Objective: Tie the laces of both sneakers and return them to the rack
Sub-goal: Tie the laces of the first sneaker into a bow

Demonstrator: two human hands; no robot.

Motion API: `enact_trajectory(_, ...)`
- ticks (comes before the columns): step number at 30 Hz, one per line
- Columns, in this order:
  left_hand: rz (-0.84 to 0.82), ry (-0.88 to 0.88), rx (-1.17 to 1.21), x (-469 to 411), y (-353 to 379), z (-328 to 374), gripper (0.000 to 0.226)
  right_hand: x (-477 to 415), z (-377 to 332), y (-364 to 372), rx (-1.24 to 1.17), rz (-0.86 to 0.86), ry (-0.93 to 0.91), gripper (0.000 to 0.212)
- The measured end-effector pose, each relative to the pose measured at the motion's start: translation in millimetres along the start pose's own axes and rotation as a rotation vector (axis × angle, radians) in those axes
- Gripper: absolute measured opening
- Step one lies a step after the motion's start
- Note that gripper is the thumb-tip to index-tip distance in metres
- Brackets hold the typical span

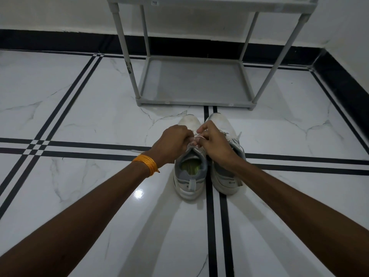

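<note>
Two white and grey sneakers stand side by side on the floor, toes toward the rack. Over the left sneaker (189, 172), my left hand (171, 141) and my right hand (214, 140) both pinch its white laces (196, 137) above the tongue. One loose lace end trails left across the floor. The right sneaker (225, 176) sits under my right wrist, its laces lying loose at its right side. The grey rack (194, 102) stands just beyond the toes, its bottom shelf bare.
White marble floor with black stripe lines runs all around. A black skirting and white walls close the back and right side. The rack's upper shelf edge (209, 5) shows at the top. An orange thread band is on my left wrist.
</note>
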State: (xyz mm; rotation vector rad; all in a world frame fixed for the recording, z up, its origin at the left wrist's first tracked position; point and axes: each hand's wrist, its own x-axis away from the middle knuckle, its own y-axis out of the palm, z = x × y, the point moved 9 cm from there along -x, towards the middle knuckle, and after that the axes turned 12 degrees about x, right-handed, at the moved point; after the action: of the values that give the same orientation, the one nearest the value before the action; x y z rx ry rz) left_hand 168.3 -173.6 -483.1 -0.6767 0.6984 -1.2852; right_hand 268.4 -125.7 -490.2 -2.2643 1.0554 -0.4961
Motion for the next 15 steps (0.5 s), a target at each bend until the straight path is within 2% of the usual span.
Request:
enact_trajectory(2,-0.077,-0.086,0.113,-2.1,0.0,-6.5,0.024,0.8,-11.5,-2.9,0.123,0.028,-0.106,0.009)
enact_trajectory(4,-0.129,-0.259,0.35,-2.8,-0.1,-19.5,0.026,-0.2,-14.4,-3.1,0.191,0.049,-0.151,0.006)
enact_trajectory(7,-0.183,-0.474,0.7,3.6,6.0,-30.7,0.026,-2.5,-15.3,-7.3,0.281,0.109,-0.199,0.013)
enact_trajectory(11,-0.172,-0.515,0.809,6.5,7.8,-28.6,0.021,9.4,-36.0,-15.2,0.658,0.268,-0.372,0.033)
enact_trajectory(13,-0.171,-0.513,0.825,6.3,7.7,-26.3,0.02,14.1,-44.5,-14.0,0.75,0.28,-0.426,0.027)
enact_trajectory(15,-0.17,-0.512,0.841,6.8,8.2,-24.7,0.02,13.7,-45.0,-15.2,0.697,0.257,-0.411,0.017)
